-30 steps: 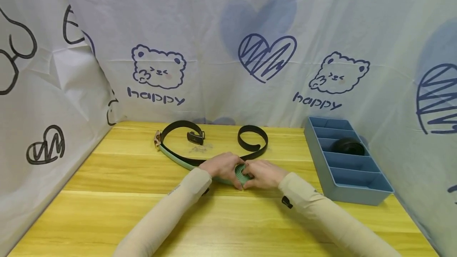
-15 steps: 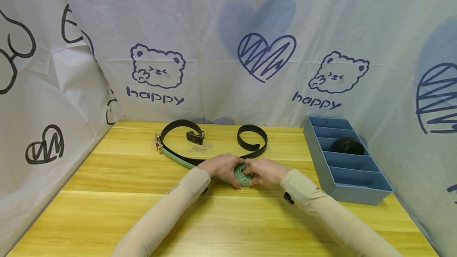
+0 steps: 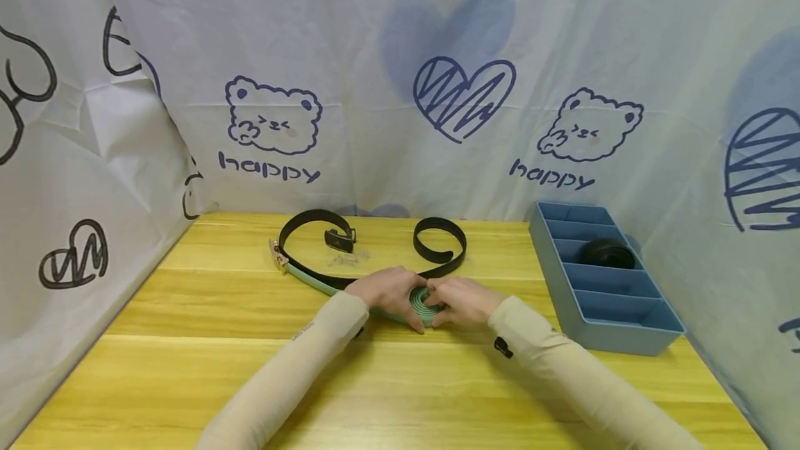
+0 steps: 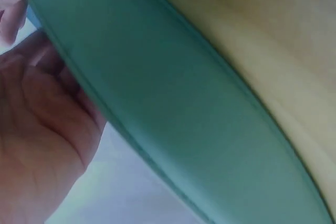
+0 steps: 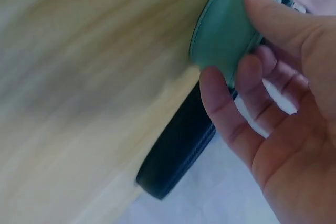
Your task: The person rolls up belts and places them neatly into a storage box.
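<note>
A light green belt (image 3: 426,303) is wound into a flat, standing-edge coil in the middle of the wooden table. From the coil its loose strap (image 4: 173,98) runs left to a gold-toned buckle (image 3: 278,255). My left hand (image 3: 390,295) curves around the coil's left side, thumb at the near edge. On the other side my right hand (image 3: 465,302) grips the coil, with fingertips reaching its centre. The right wrist view shows the thumb on the outer green wrap (image 5: 226,30) and fingers curled below. Just behind lies a black belt (image 3: 446,267), partly hidden by my hands.
The black belt's buckle (image 3: 339,239) lies at the back, and its other end curls in a loop. A blue-grey divided box (image 3: 578,307) stands at right with a black coiled belt (image 3: 607,253) in one compartment. A printed white cloth (image 3: 369,89) hangs behind the table.
Both hands stay on the green coil, with small shifts of the right fingers and thumb. The green belt's buckle end has turned and crept slightly toward the hands.
</note>
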The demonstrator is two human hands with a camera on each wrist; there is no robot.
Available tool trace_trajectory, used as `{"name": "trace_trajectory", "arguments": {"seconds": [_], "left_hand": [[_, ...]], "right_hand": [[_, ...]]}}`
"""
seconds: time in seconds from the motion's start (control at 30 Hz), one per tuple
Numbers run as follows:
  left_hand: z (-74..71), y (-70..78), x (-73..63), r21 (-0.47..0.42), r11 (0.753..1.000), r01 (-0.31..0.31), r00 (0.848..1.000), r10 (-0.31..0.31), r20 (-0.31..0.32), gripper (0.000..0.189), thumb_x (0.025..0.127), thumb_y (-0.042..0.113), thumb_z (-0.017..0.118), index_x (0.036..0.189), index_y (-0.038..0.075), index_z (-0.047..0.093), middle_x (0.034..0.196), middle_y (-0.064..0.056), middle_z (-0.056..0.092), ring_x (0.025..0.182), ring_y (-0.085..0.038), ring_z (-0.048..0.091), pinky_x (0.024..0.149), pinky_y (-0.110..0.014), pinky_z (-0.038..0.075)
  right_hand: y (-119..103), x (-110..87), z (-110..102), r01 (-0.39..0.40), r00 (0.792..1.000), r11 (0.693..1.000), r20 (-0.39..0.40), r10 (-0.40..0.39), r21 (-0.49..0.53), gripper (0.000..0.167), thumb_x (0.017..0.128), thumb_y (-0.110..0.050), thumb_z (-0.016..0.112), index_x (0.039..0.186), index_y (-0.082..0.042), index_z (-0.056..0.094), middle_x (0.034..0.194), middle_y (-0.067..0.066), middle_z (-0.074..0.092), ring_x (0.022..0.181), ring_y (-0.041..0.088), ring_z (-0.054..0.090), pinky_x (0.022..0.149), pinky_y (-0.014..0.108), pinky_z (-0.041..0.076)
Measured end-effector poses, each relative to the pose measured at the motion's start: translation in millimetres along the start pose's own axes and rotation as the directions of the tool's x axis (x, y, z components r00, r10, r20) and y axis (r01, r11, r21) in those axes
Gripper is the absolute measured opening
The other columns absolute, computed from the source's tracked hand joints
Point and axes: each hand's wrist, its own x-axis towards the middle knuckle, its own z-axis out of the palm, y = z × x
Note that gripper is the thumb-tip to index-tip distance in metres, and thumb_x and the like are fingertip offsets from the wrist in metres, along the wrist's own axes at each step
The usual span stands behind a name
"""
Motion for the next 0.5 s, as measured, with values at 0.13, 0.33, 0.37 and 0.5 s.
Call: {"name": "trace_trajectory", "arguments": {"seconds": [0.13, 0.33, 0.37, 0.5], "left_hand": [[-2.1, -1.6, -2.2, -0.009, 1.0, -0.001, 1.0, 0.001, 0.022, 0.077, 0.07, 0.049, 0.086, 0.137, 0.022, 0.057, 0.115, 0.007, 0.066, 0.091, -0.003, 0.061, 0.081, -0.023, 0.05], [-2.4, -2.6, -1.2, 0.003, 1.0, -0.023, 1.0, 0.023, -0.009, 0.068, 0.068, 0.05, 0.087, 0.126, 0.023, 0.064, 0.107, 0.01, 0.068, 0.084, -0.002, 0.061, 0.077, -0.022, 0.05], [-2.0, -2.6, -0.7, 0.006, 1.0, -0.025, 1.0, 0.025, -0.014, 0.065, 0.068, 0.051, 0.087, 0.123, 0.024, 0.065, 0.103, 0.011, 0.068, 0.081, -0.002, 0.061, 0.075, -0.022, 0.05], [-1.0, -2.8, 0.1, 0.0, 1.0, -0.017, 1.0, 0.017, -0.021, 0.061, 0.066, 0.054, 0.086, 0.116, 0.024, 0.067, 0.092, 0.013, 0.067, 0.073, -0.005, 0.06, 0.069, -0.023, 0.049]], "right_hand": [[2.3, 0.2, -1.6, 0.011, 0.999, 1.0, 0.031, -0.01, -0.021, 0.03, 0.083, -0.031, 0.078, 0.109, -0.017, 0.074, 0.091, -0.007, 0.048, 0.077, 0.007, 0.045, 0.067, 0.022, 0.039], [0.1, 2.9, 0.2, -0.005, 1.0, 1.0, 0.004, 0.005, -0.021, 0.03, 0.083, -0.038, 0.077, 0.104, -0.017, 0.073, 0.094, -0.006, 0.053, 0.077, 0.006, 0.046, 0.065, 0.021, 0.039], [-1.1, 3.9, 0.6, -0.014, 1.0, 1.0, -0.003, 0.014, -0.014, 0.028, 0.083, -0.04, 0.077, 0.099, -0.018, 0.073, 0.092, -0.007, 0.053, 0.075, 0.006, 0.045, 0.064, 0.021, 0.038], [-5.2, 7.6, 0.7, -0.042, 0.999, 0.999, -0.013, 0.042, 0.009, 0.025, 0.081, -0.042, 0.078, 0.081, -0.019, 0.067, 0.083, -0.007, 0.049, 0.068, 0.006, 0.039, 0.06, 0.021, 0.033]]}}
